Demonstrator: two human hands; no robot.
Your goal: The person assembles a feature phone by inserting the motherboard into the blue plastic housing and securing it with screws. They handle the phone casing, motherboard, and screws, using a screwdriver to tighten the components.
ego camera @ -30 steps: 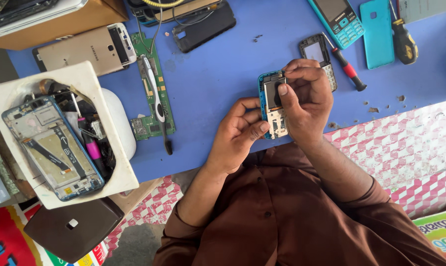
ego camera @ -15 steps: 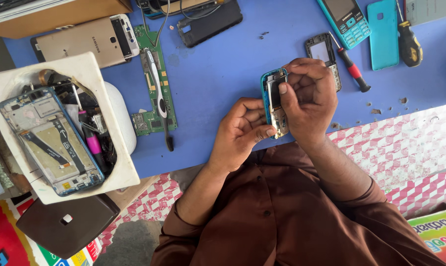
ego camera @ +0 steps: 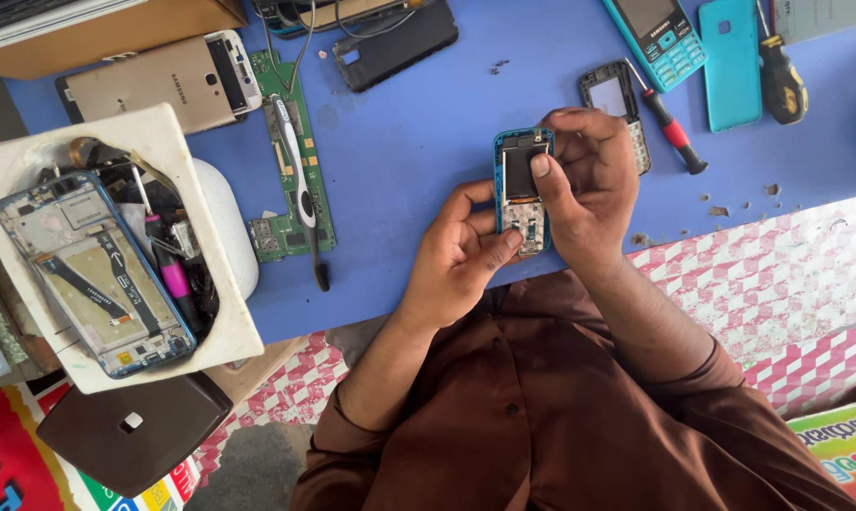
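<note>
Tray: white tray (ego camera: 222, 312) at the left edge of the bench, overhanging the front edge; holds a stripped smartphone frame (ego camera: 95, 273), a pink-handled tool (ego camera: 171, 274) and dark loose parts, too tangled to sort.
Phone in hand: small blue keypad phone (ego camera: 523, 189), front cover off, screen and bare keypad board showing; held just above the bench, near its front edge.
Left hand: left hand (ego camera: 458, 254) cradles the phone's lower end, thumb tip pressed to the bottom corner, fingers curled behind.
Right hand: right hand (ego camera: 591, 185) wraps the phone's upper right side, fingers closed round it, thumb laid on the screen's edge.
Surface: blue bench top (ego camera: 419, 123), scuffed, with specks of debris.
Spread: green circuit board (ego camera: 291, 161) with a toothbrush (ego camera: 296, 180) lying on it; gold smartphone (ego camera: 163, 83); black back cover (ego camera: 395, 43); loose keypad front frame (ego camera: 619, 106) touching a red-handled screwdriver (ego camera: 669, 123); teal keypad phone (ego camera: 663, 33); teal back cover (ego camera: 731, 61); yellow-and-black screwdriver (ego camera: 783, 85).
Edges: red-and-white checked sheet (ego camera: 787, 274) runs under the bench front, possibly a floor covering.
Open room: bare blue patch between circuit board and hands.
</note>
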